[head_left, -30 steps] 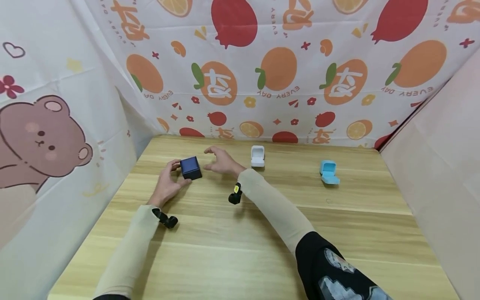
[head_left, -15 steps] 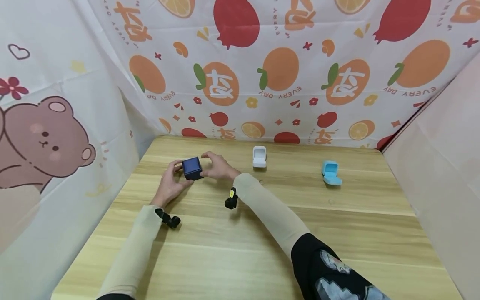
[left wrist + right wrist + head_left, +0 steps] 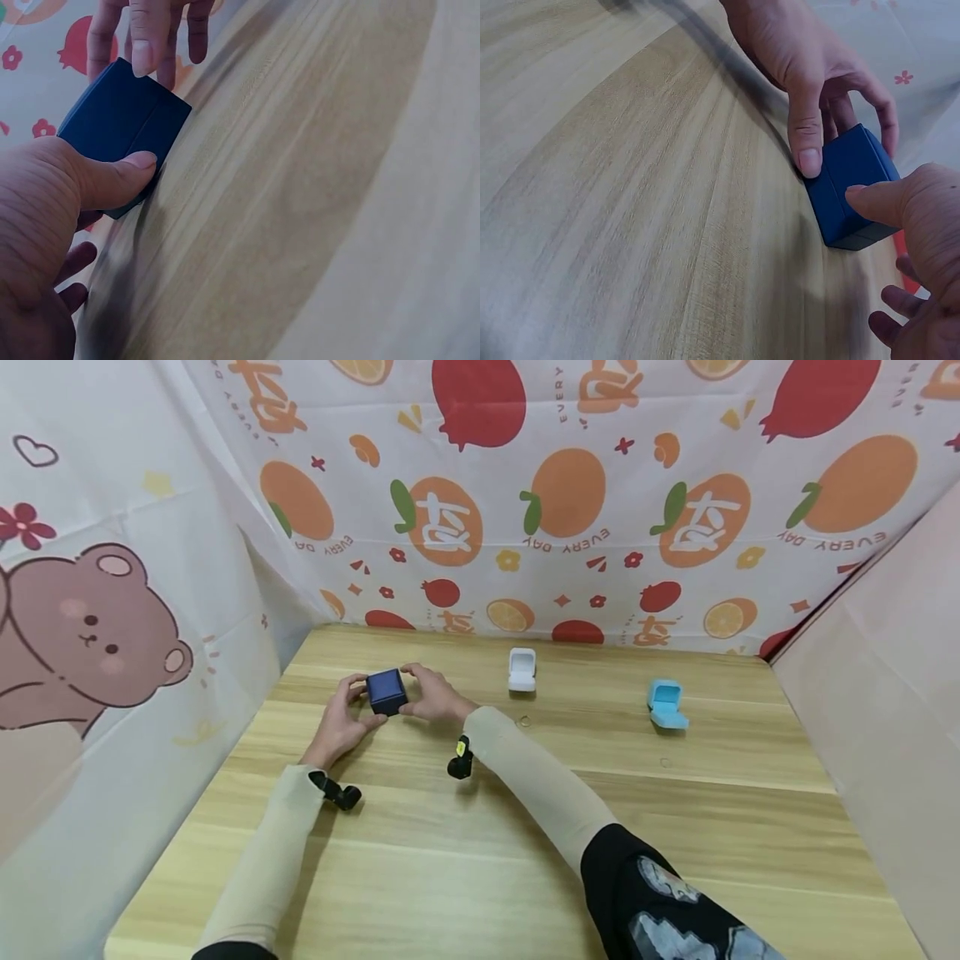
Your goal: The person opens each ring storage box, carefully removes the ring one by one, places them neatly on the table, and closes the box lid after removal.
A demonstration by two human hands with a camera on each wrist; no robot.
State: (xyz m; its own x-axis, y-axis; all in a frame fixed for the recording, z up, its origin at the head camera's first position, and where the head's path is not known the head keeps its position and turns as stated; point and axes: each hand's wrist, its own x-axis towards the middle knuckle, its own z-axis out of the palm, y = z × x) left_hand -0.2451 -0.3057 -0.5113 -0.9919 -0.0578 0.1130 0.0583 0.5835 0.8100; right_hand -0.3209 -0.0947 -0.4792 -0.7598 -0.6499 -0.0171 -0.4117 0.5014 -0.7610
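— Working from the near edge of the worktop, what do we caption first?

— Two sleeved arms run out over the wood to one small navy box, closed, sitting on the worktop left of centre.

— Who has it?

— Both. The left hand pinches the box's left side, thumb on the near face, fingers round the back; the left wrist view shows that thumb flat on the box. The right hand meets it from the opposite side, thumb on the near edge and fingertips over the top, as the right wrist view shows on the box. So the box lies squarely between the two grips, each grasping it, neither clearly nearer.

— Any long axis?

— Close to a cube; a seam runs across the side facing the right wrist camera.

— And beyond?

— A thin ring lies on the wood to the right, then an open white box, and farther right an open light-blue box, all well apart from the hands. Fruit-print cloth backs the scene.
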